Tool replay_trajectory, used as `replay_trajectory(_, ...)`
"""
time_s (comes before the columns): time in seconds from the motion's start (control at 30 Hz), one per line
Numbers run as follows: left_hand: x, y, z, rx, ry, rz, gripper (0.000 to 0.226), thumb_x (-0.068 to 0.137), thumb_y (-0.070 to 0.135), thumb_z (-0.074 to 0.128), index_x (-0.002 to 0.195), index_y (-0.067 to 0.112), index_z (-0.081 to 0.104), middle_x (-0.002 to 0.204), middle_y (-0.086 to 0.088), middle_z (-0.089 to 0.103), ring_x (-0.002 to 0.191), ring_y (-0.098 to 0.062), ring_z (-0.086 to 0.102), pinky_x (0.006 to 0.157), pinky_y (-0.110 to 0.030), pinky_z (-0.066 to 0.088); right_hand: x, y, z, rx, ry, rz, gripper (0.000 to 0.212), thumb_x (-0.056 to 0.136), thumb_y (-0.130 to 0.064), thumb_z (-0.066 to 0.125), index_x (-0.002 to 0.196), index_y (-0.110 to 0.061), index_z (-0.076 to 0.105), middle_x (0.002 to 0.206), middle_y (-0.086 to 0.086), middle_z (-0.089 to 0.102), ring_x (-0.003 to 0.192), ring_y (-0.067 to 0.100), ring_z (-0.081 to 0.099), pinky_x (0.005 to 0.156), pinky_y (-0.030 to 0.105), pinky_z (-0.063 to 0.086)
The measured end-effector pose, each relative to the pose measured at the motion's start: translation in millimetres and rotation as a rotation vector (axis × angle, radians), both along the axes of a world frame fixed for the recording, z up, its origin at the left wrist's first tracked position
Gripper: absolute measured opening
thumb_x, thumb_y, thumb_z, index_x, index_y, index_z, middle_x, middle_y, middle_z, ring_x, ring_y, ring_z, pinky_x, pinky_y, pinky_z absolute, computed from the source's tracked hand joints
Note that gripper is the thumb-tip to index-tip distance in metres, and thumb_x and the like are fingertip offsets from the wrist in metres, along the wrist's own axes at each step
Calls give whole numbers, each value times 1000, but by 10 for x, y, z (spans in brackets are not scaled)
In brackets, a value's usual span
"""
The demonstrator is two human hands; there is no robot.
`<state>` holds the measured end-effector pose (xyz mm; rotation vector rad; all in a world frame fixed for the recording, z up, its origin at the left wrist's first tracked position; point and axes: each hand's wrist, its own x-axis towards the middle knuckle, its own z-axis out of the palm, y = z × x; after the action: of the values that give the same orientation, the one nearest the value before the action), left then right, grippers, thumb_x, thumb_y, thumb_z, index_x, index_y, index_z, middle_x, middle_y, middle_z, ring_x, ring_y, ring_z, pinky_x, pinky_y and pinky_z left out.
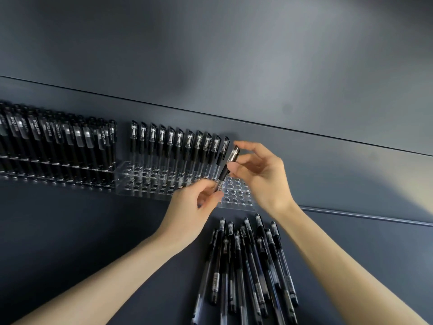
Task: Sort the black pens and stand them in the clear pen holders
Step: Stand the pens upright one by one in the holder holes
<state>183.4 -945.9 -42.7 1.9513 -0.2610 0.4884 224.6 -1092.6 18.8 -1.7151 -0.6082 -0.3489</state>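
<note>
A: What is found nearest?
B: A heap of loose pens is laid on the dark worktop between the two forearms, the caps mostly turned away from the person.

A: And just past the heap?
B: A held pen is gripped above the worktop by both hands. Its lower, clear barrel is pinched by the curled fingers of the left hand. Its upper part, near the cap, is pinched between thumb and forefinger of the right hand.

A: How is its long axis set?
B: It is tilted, running from lower left to upper right. The cap end is pointed up and away. The tail end is pointed down toward the clear holder, which is placed beneath and just behind the hands.

A: On which relation is the next move turned?
B: Probably the tail against the free holes at the holder's right end, just below it. The left hand is nearer those holes, so guidance is likely to be given from there. The pen would first need to be brought upright.

A: What is seen farther back?
B: A standing row of capped pens is set along the holder's rear edge, its last pen just beside the held one. Farther left, a second holder is packed full, against the grey wall panel.
</note>
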Motion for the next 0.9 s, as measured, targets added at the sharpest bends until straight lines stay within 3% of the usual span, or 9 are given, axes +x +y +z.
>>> replay_trajectory(0.1, 84, 99, -64, 499, -272, 223, 37, 90, 40, 47, 111, 14, 65, 106, 2, 60, 98, -17, 56, 89, -33, 42, 81, -65, 131, 54, -85, -169, 37, 82, -3, 69, 97, -33, 55, 71, -2, 63, 70, 18, 61, 71, 34, 52)
replay_trajectory(0.2, 142, 164, -140, 752, -238, 291, 51, 88, 48, 38, 121, 17, 61, 115, -6, 58, 106, -28, 56, 98, -48, 40, 190, -110, 228, 57, -201, -325, 37, 84, -6, 69, 93, -37, 51, 71, -9, 63, 70, 11, 61, 73, 27, 51)
replay_trajectory(0.27, 165, 172, -210, 850, -185, 285, 55, 88, 52, 34, 126, 20, 58, 119, -8, 58, 112, -30, 55, 104, -52, 29, 240, -90, 219, 21, -249, -364, 39, 84, -7, 68, 93, -40, 50, 75, -11, 64, 74, 8, 63, 78, 26, 51)
replay_trajectory(0.33, 180, 184, -256, 905, -158, 275, 56, 88, 53, 32, 127, 22, 58, 121, -8, 58, 115, -30, 55, 104, -53, 24, 285, -57, 178, 8, -266, -368, 37, 85, -7, 67, 95, -38, 50, 77, -11, 64, 75, 8, 63, 79, 25, 52)
replay_trajectory(0.53, 174, 173, -226, 945, -144, 282, 55, 87, 50, 33, 124, 20, 61, 117, -9, 60, 110, -30, 58, 100, -59, 34, 396, -5, 139, -14, -301, -364, 30, 86, -6, 66, 103, -27, 52, 77, -14, 62, 74, 5, 61, 77, 19, 49)
replay_trajectory(0.7, 163, 163, -209, 939, -128, 273, 54, 88, 51, 33, 124, 21, 61, 118, -8, 59, 113, -31, 56, 100, -59, 34, 467, 44, 29, -142, -290, -320, 27, 86, -7, 66, 111, -13, 57, 80, -4, 63, 77, 11, 62, 74, 12, 47)
replay_trajectory(0.9, 158, 161, -206, 944, -130, 281, 53, 89, 51, 32, 124, 21, 60, 118, -8, 59, 113, -31, 56, 101, -58, 34, 497, 51, -93, -256, -245, -291, 27, 86, -6, 66, 112, -13, 59, 77, -8, 61, 77, 14, 61, 76, 17, 50)
